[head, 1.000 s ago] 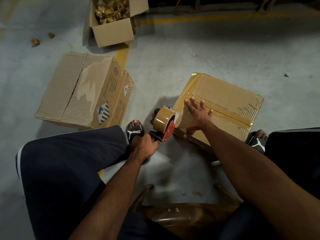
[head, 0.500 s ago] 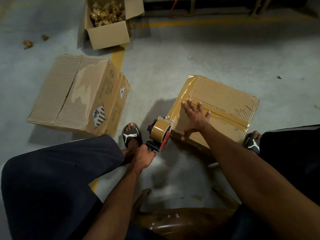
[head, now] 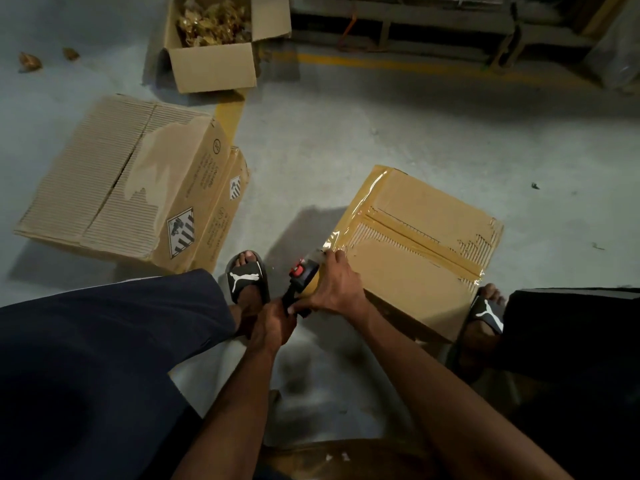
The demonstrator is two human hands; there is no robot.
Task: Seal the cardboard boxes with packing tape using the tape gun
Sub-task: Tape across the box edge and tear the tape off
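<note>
Left of the taped box (head: 420, 258), well apart, lies a closed torn box (head: 124, 188); far beyond it an open box (head: 214, 65) holds crumpled golden wrappers (head: 213, 24). The taped box carries brown tape across its top. At its near-left corner the tape gun (head: 303, 277) sits, handle clenched in the left hand (head: 273, 325); the right hand (head: 336, 289) lies curled over the gun's head.
</note>
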